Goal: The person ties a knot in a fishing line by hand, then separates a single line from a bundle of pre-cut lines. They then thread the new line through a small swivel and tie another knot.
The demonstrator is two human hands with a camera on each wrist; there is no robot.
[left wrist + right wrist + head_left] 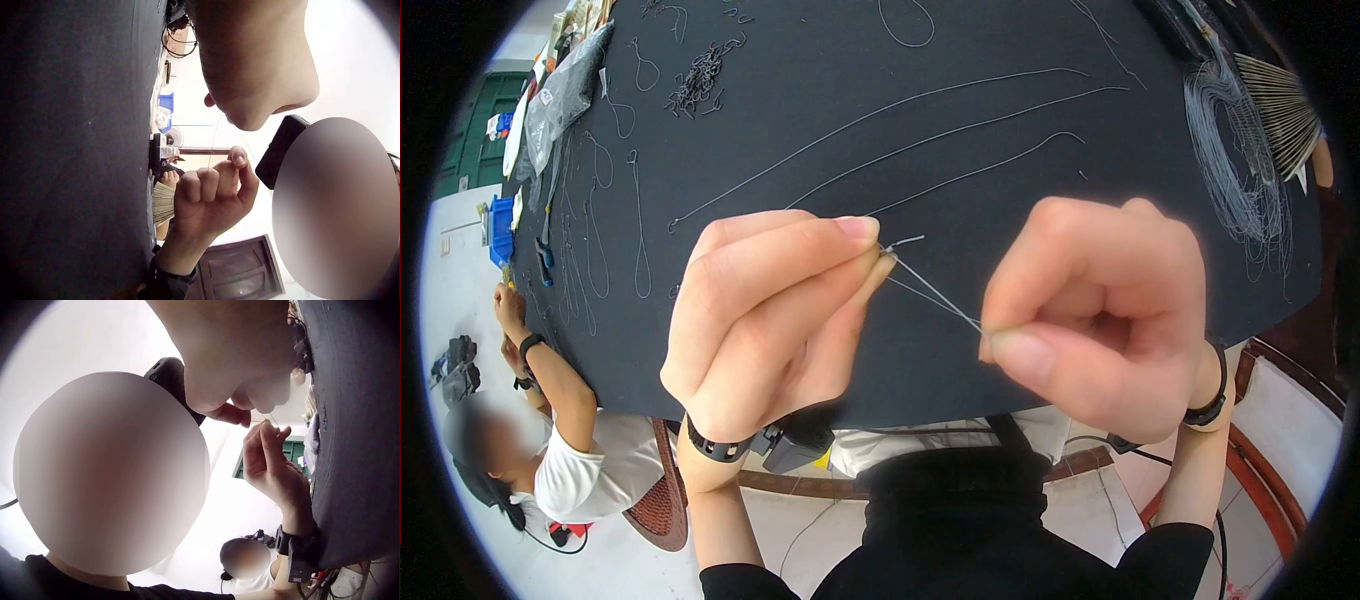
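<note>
In the head view a thin pale line (935, 294) runs doubled between the two hands, its strands crossing near the right one. My left hand (775, 315) pinches its knotted end between thumb and fingertips, and a short tail sticks out past them. My right hand (1100, 310) pinches the other end between thumb and curled index finger. The left wrist view shows my right hand (215, 190) beyond the near hand, with a faint strand above it. In the right wrist view my left hand (272, 465) holds the line close to the right fingers.
Three long lines (940, 133) lie across the black table (1000, 385) beyond the hands. A pile of dark hooks (700, 78) and looped lines lie at the left. Line bundles (1235, 150) and a fan of thin sticks (1280, 110) are at right. Another person (575, 400) sits at left.
</note>
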